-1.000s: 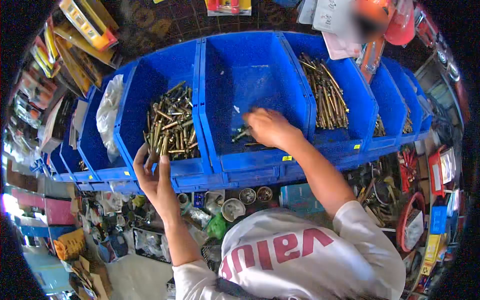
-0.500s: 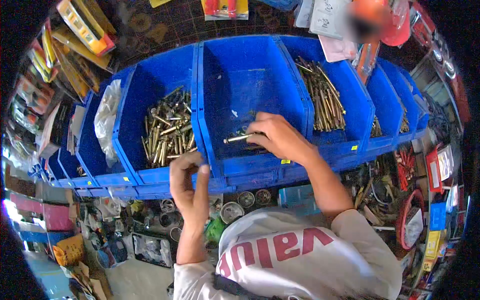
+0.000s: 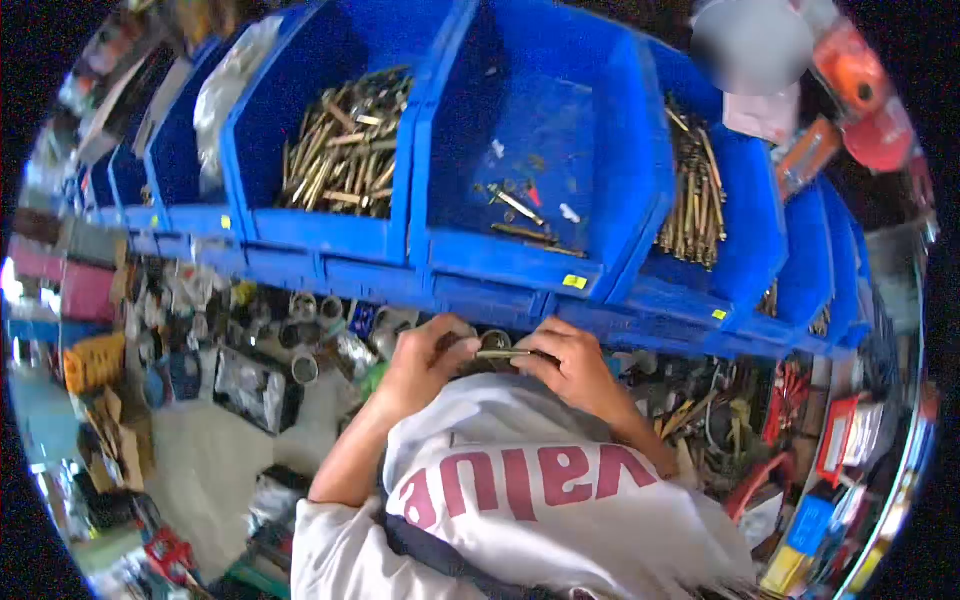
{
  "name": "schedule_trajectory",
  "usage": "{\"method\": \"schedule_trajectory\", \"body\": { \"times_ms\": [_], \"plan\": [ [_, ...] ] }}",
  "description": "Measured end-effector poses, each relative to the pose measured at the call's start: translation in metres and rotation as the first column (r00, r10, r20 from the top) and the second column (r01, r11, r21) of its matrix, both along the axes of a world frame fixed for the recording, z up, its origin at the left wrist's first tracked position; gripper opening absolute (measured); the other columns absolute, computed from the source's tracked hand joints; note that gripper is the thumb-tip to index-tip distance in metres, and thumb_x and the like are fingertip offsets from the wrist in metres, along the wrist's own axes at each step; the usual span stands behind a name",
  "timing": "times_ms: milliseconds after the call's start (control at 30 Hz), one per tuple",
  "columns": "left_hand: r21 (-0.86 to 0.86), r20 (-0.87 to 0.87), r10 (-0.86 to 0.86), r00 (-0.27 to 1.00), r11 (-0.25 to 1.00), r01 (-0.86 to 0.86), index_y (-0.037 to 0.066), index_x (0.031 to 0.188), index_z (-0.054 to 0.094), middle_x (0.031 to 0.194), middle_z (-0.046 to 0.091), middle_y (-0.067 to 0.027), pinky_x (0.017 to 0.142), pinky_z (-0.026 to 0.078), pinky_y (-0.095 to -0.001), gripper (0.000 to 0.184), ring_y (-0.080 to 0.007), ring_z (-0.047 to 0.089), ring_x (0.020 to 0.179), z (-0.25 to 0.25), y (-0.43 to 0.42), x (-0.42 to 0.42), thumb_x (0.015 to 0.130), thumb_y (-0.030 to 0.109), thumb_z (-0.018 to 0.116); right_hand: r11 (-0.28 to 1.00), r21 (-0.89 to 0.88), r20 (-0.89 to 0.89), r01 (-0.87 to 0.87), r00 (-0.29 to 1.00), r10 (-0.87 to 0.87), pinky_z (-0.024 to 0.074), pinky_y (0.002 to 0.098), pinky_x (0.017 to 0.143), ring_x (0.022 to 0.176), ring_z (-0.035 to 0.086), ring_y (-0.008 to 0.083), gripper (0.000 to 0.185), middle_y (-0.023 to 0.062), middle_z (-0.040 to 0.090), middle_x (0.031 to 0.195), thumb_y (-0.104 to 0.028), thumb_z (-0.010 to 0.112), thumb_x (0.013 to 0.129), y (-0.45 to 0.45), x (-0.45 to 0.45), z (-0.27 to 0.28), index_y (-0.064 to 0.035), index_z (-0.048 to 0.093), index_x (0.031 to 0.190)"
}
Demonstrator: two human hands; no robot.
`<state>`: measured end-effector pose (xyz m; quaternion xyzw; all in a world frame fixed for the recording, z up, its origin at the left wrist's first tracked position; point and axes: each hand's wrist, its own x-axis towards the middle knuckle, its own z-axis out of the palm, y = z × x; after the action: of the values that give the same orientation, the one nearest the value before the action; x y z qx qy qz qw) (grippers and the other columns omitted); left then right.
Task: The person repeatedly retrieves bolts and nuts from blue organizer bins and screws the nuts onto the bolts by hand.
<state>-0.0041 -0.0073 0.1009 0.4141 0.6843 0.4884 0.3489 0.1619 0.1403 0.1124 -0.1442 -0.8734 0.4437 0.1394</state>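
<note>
In front of my chest, a slim brass-coloured anchor bolt [image 3: 503, 353] lies level between my two hands. My left hand [image 3: 428, 362] is closed at its left end, fingertips pinched. The right end is gripped by the thumb and fingers of my right hand [image 3: 575, 368]. Just beyond is a blue bin [image 3: 520, 255] with a few similar bolts [image 3: 525, 236] and small scraps on its floor. The bin to the left holds a heap of brass-coloured bolts [image 3: 345, 160]. Longer bolts [image 3: 692, 200] lie bundled in the bin to the right.
More blue bins [image 3: 800, 285] curve away on both sides, one with a clear plastic bag [image 3: 225, 100]. Below the bins, the floor is cluttered with rolls and parts. A black crate [image 3: 258, 388] stands at lower left, and a red basket [image 3: 760, 490] at lower right.
My right hand has drawn the bolt out of the middle bin toward my chest. My left hand has come in to its other end. The view has tilted down.
</note>
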Motion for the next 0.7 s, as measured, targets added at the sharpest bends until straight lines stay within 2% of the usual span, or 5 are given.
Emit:
{"method": "schedule_trajectory", "body": {
  "times_ms": [167, 300, 367, 500, 700],
  "plan": [
    [0.082, 0.392, 0.053, 0.918, 0.992, -0.092, 0.006, 0.096, 0.053, 0.084, 0.056, 0.0011, 0.068, 0.044, -0.0213, 0.021, -0.006, 0.052, 0.077, -0.046, -0.005, 0.022, 0.08, 0.001, 0.066, 0.994, -0.088, 0.101, -0.067, 0.992, 0.076, 0.0446, 0.0384, 0.066, 0.074, 0.057, 0.0315, 0.018, 0.0146, 0.058, 0.077, -0.02, 0.063, 0.081, 0.006, 0.009, -0.04, -0.0014, 0.064, 0.082],
    [0.0, 0.43, 0.21, 0.878, 0.973, -0.233, 0.004, 0.095, 0.053, 0.085, 0.056, 0.0002, 0.069, 0.044, -0.0206, 0.016, -0.006, 0.052, 0.077, -0.049, -0.004, 0.035, 0.084, 0.008, 0.064, 0.986, -0.152, 0.055, -0.067, 0.996, 0.076, 0.0423, 0.0345, 0.062, 0.071, 0.056, 0.0255, 0.018, 0.0121, 0.056, 0.072, -0.018, 0.062, 0.082, 0.008, 0.013, -0.065, -0.0003, 0.064, 0.081],
    [-0.364, 0.345, 0.331, 0.878, 0.91, -0.2, 0.003, 0.097, 0.052, 0.085, 0.057, -0.0002, 0.071, 0.045, -0.0214, 0.015, -0.0069, 0.053, 0.078, -0.044, -0.009, 0.04, 0.086, 0.008, 0.061, 0.981, -0.174, 0.029, -0.083, 0.996, 0.09, 0.0414, 0.0336, 0.061, 0.068, 0.054, 0.0237, 0.02, 0.0113, 0.055, 0.07, -0.019, 0.061, 0.084, 0.009, 0.013, -0.072, 0.0001, 0.063, 0.079],
    [0.018, 0.484, 0.214, 0.848, 0.967, -0.254, 0.004, 0.102, 0.052, 0.088, 0.056, 0.0003, 0.072, 0.044, -0.0229, 0.02, -0.0074, 0.052, 0.079, -0.056, -0.021, 0.06, 0.085, 0.006, 0.062, 0.94, -0.332, 0.054, -0.078, 0.993, 0.101, 0.0386, 0.0307, 0.059, 0.063, 0.049, 0.0184, 0.027, 0.0089, 0.049, 0.066, -0.022, 0.056, 0.088, 0.014, 0.014, -0.074, 0.0008, 0.059, 0.074],
    [-0.099, 0.532, 0.227, 0.816, 0.973, -0.206, 0.002, 0.104, 0.056, 0.081, 0.056, 0.0016, 0.067, 0.042, -0.0215, 0.023, -0.0058, 0.05, 0.074, -0.049, -0.023, 0.071, 0.089, 0.02, 0.059, 0.942, -0.273, -0.009, -0.197, 0.979, 0.202, 0.0381, 0.0329, 0.059, 0.062, 0.048, 0.0206, 0.027, 0.0105, 0.047, 0.067, -0.02, 0.051, 0.09, 0.012, 0.009, -0.064, 0.002, 0.053, 0.075]
  ]
}}
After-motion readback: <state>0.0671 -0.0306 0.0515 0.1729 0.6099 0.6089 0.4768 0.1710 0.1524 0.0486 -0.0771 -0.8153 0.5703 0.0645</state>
